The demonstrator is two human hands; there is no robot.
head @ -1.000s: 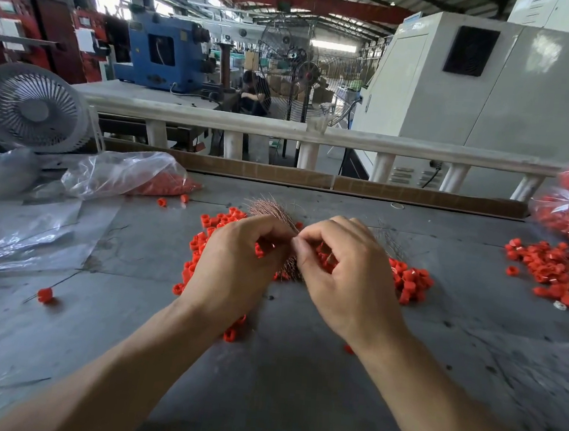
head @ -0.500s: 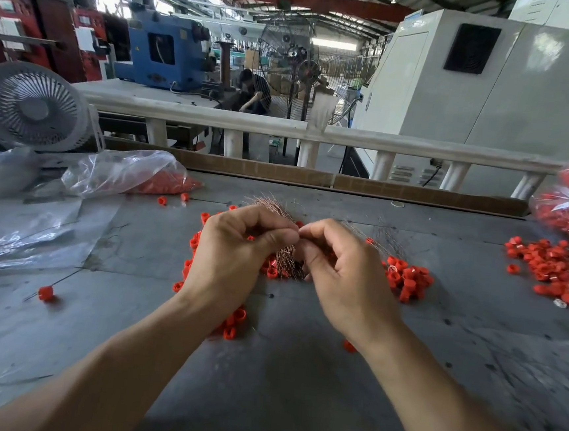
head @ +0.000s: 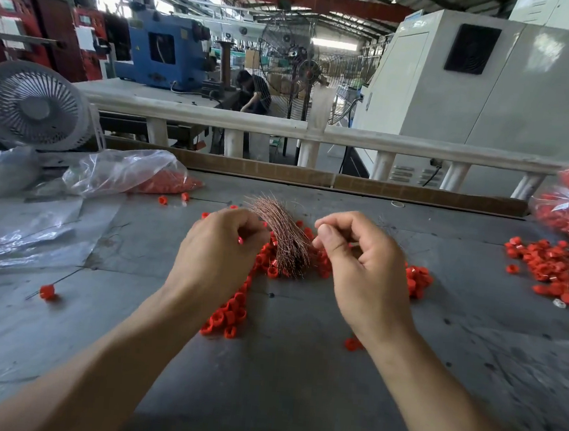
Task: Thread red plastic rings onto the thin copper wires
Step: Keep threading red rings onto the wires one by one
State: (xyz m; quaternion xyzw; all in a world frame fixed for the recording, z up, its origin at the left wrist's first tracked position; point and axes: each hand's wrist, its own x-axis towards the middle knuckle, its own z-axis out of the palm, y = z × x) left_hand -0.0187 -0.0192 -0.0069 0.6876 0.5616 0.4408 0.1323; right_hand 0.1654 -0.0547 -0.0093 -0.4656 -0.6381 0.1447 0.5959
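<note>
1. The grey bench [head: 297,371] filled the lower view, scuffed and marked, with a low board along its far edge.
2. A clear plastic bag [head: 125,174] lay at far left, red pieces inside it, below a white fan [head: 31,107].
3. Red plastic rings [head: 229,313] lay scattered in a heap at the middle of the bench, and a second pile [head: 553,269] sat well apart at the right.
4. A bundle of thin copper wires [head: 284,236] rested on the middle heap, fanning upward between the two hands.
5. The left hand [head: 217,254] hovered just left of the bundle, its fingers curled, the grip pinching a red ring [head: 240,240].
6. The right hand [head: 361,260] hovered just right of it, thumb pressed to forefinger; whether that grip pinched a wire could not be told.
7. One ring on a wire [head: 47,291] lay alone at near left.
</note>
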